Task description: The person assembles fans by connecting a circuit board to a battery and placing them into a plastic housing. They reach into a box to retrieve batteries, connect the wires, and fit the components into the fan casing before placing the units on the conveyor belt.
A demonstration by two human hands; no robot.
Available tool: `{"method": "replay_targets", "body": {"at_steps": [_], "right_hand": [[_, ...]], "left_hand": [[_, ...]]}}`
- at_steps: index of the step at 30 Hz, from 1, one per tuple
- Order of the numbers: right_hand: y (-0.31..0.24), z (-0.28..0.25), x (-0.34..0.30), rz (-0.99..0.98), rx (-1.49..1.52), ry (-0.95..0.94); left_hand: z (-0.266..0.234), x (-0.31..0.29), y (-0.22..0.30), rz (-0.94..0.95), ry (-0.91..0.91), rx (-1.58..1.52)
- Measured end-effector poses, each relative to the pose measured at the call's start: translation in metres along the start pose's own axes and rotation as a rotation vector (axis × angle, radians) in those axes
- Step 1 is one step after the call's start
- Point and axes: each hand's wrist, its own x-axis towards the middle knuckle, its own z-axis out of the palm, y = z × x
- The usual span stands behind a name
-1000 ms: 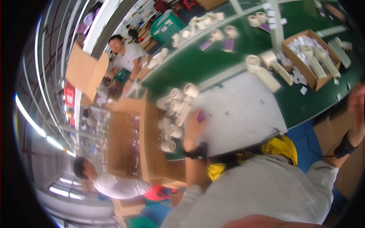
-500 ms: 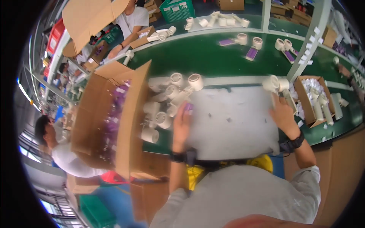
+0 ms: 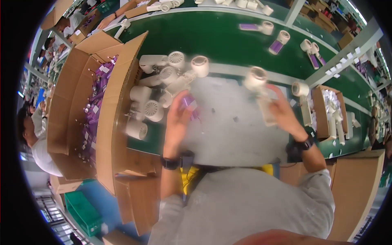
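In my left hand (image 3: pixel 174 122) is a purple battery (image 3: pixel 190 107) with a pale label and thin wires, held over the left part of the grey work mat (image 3: pixel 232 143). My right hand (image 3: pixel 284 111) grips a cream handheld fan (image 3: pixel 257 77) by its handle, above the mat's right side, with its round head pointing away from me. Both are slightly blurred. Left of the mat lies a group of similar cream fans (image 3: pixel 176 59), some with round grilles showing. Another cream fan (image 3: pixel 300 88) stands to the right of my right hand.
A tall cardboard box (image 3: pixel 118 102) of purple batteries (image 3: pixel 96 98) stands at the left. At right is a smaller carton (image 3: pixel 324 122) with fan parts and white pieces. Fans with purple in their handles (image 3: pixel 279 45) lie on the green belt (image 3: pixel 196 32), near a metal post (image 3: pixel 343 53).
My right hand has brought a fan from the mat's far right corner in over the mat. My left hand, with the battery, now shows it tilted. The view has shifted.
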Motion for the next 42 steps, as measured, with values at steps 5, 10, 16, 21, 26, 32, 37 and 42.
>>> {"method": "replay_targets", "body": {"at_steps": [5,10,16,21,26,32,37,42], "right_hand": [[0.015,0.018,0.007,0.135,-0.046,-0.123],[-0.003,0.023,-0.005,-0.282,-0.472,0.052],[0.015,0.032,0.012,-0.449,0.382,0.209],[0.028,0.015,0.021,-0.165,0.496,0.347],[0.043,-0.001,0.025,0.066,0.521,0.135],[0.013,0.021,0.014,-0.237,-0.225,0.145],[0.017,0.03,0.009,-0.384,-0.377,0.143],[0.024,0.032,0.011,-0.401,-0.432,0.158]], "left_hand": [[0.031,-0.01,0.049,-0.134,-0.158,0.075],[0.076,0.018,0.067,0.092,-0.271,0.079],[0.131,0.043,0.023,0.158,-0.389,0.041],[0.126,0.056,0.015,0.551,-0.458,0.627],[0.098,0.057,0.009,0.056,-0.588,0.699],[0.106,0.063,0.005,-0.126,-0.67,0.523],[0.091,0.06,0.003,-0.131,-0.696,0.433],[0.095,0.058,0.006,-0.039,-0.715,0.467]]}}
